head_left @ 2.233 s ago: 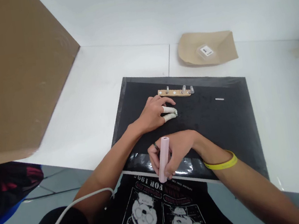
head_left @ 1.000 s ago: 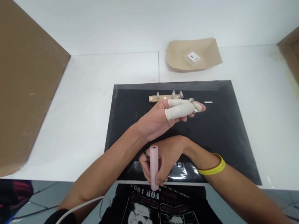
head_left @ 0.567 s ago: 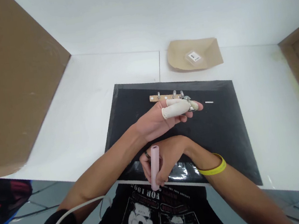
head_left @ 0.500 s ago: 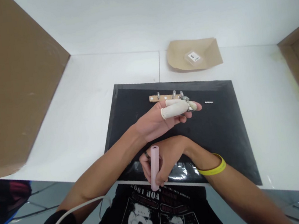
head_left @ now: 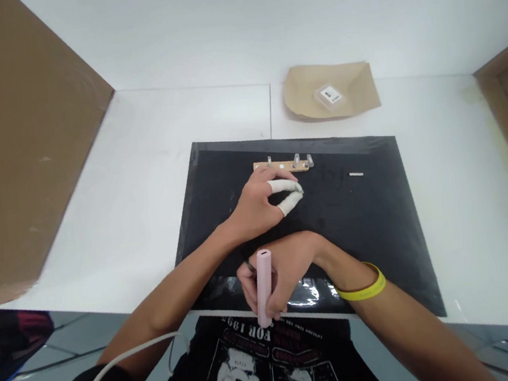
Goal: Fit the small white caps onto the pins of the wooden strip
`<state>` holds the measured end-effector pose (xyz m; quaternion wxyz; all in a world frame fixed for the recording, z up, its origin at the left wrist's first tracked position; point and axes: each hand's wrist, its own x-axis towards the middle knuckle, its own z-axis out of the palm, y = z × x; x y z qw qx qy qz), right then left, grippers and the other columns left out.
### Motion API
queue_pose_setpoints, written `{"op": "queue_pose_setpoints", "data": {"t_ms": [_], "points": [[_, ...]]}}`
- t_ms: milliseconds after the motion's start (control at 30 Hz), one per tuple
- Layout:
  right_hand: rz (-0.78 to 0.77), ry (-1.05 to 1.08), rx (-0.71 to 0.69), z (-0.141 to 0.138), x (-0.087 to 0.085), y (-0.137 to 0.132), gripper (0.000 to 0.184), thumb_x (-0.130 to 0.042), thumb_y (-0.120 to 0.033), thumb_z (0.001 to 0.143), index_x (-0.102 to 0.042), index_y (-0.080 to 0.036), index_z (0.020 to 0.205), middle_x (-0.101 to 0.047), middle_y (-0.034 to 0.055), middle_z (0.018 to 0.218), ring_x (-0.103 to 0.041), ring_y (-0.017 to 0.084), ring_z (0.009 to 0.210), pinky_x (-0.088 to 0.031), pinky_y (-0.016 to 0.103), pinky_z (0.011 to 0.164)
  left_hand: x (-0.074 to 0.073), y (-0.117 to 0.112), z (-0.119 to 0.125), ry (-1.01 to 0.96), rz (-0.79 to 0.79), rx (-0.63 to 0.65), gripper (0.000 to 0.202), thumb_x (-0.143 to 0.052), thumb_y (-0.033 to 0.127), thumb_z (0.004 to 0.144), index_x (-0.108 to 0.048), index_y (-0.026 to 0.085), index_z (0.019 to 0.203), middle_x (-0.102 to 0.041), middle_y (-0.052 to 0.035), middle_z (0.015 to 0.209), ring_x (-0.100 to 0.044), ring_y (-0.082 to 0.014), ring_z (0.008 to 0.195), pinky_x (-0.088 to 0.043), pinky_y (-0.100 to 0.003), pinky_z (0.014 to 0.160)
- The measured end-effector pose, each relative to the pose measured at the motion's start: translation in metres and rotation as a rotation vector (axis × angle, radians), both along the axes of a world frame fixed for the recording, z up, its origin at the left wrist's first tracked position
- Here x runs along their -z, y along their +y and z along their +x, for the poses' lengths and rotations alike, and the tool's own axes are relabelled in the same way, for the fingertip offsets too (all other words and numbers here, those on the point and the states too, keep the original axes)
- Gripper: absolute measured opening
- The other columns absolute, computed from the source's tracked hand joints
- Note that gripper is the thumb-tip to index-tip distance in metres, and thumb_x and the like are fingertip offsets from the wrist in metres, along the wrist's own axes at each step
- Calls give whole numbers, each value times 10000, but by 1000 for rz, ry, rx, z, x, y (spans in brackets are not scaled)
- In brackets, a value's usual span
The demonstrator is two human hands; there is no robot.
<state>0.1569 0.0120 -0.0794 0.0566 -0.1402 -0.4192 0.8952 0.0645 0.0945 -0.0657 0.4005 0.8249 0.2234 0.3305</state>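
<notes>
My left hand [head_left: 260, 202] is over the black mat with thumb and a finger pinched together, both in white finger cots [head_left: 290, 203]. A small greyish thing shows at their tips, too little of it to name. Just beyond lies a wooden strip [head_left: 281, 166] with white dots and several small clear pieces standing on it; my fingers partly cover its near side. Nearer my body, my right hand [head_left: 288, 267] is wrapped round a pink stick-shaped device [head_left: 264, 287] with a small port in its top end, held nearly upright.
The black mat [head_left: 358, 226] lies on a white table [head_left: 461, 186]. A short pale rod [head_left: 356, 174] rests on its right side. Behind stands a brown paper tray [head_left: 358, 91] with a clear labelled box [head_left: 330, 96]. Cardboard walls flank both sides. A white cable [head_left: 117, 361] crosses my left arm.
My left hand has drawn back to the left and turned from palm up to palm down. The shiny metal piece at its fingertips no longer shows clearly. My right hand stays put.
</notes>
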Motion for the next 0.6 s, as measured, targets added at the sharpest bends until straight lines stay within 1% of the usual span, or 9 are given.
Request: {"op": "queue_pose_setpoints", "data": {"t_ms": [67, 167, 267, 333, 467, 600], "points": [[7, 10, -2, 0, 0, 1, 385, -909, -238, 667, -590, -156, 867, -751, -13, 861, -755, 138, 715, -646, 238, 621, 9, -2, -4, 87, 168, -18, 126, -695, 234, 949, -813, 203, 920, -792, -81, 1120, -655, -231, 1092, -477, -454, 1038], [17, 9, -17, 0, -2, 3, 385, -915, -213, 640, -598, -154, 852, -747, -17, 839, -746, 135, 708, -641, 225, 597, 19, -7, -7, 220, 276, -52, 136, -696, 259, 950, -828, 226, 937, -770, -86, 1253, -606, -277, 1206, -422, -483, 1031], [12, -4, -19, -1, -3, 4, 410, -936, -217, 612, -605, -156, 847, -752, -15, 843, -741, 138, 709, -636, 231, 592, 23, -11, -8, 337, 303, -59, 134, -703, 272, 950, -834, 248, 966, -744, -85, 1331, -573, -300, 1266, -374, -507, 1029], [14, -6, -17, -1, -2, 4, 438, -956, -242, 603, -604, -157, 851, -753, -13, 857, -743, 141, 715, -635, 239, 602, 24, -12, -8, 369, 302, -50, 143, -695, 269, 959, -834, 253, 989, -736, -87, 1350, -565, -302, 1280, -361, -512, 1030], [2, 0, -41, -1, -1, 3, 461, -971, -264, 601, -604, -156, 857, -751, -12, 863, -742, 139, 715, -636, 239, 608, 25, -10, -8, 355, 308, -44, 154, -682, 284, 979, -831, 261, 1010, -731, -84, 1362, -560, -296, 1297, -347, -513, 1040], [4, 11, -16, -1, 0, 2, 445, -963, -255, 615, -606, -153, 860, -751, -10, 863, -745, 141, 713, -642, 239, 605, 28, -9, -9, 339, 315, -39, 130, -717, 311, 969, -829, 259, 1007, -733, -76, 1359, -561, -294, 1291, -334, -503, 1040]]}}
